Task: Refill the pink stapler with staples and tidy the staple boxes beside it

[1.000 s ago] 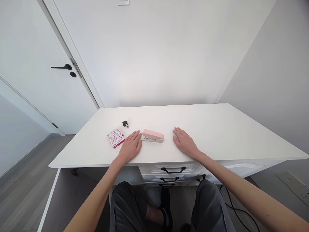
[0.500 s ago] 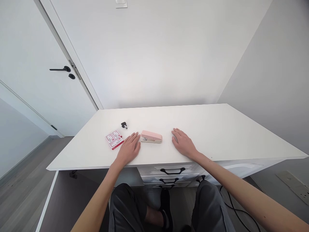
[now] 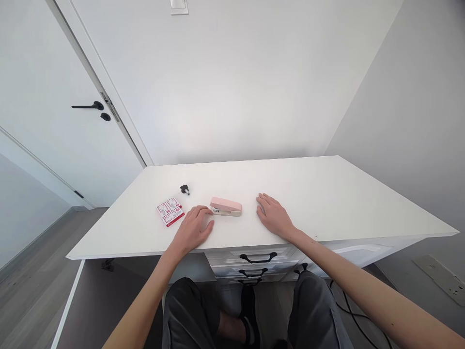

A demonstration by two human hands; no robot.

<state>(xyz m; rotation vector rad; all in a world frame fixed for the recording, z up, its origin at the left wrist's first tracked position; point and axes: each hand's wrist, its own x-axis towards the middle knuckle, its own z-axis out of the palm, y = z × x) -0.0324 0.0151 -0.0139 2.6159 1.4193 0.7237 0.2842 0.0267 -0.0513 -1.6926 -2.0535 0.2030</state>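
Observation:
A pink and cream stapler [image 3: 225, 206] lies on the white tabletop between my hands. At its left end, the fingertips of my left hand [image 3: 193, 228] reach the stapler's front, fingers bent and thumb apart; whether they touch it I cannot tell. My right hand [image 3: 275, 214] rests palm down to the right of the stapler, fingers stretched out, with nothing in it. Left of my left hand lies a flat white and red box [image 3: 170, 212]. A small black key [image 3: 185, 189] sits behind that box.
Beneath the tabletop [image 3: 327, 198] are drawers with black handles [image 3: 258, 257], and an open compartment on the left. A door with a black lever handle [image 3: 87, 105] stands at the far left. Black cables [image 3: 358, 315] lie on the floor at right.
My left hand has gone from lying flat to bent fingers, its fingertips now at the stapler's left end. My right hand has kept its place. The whole view has shifted slightly.

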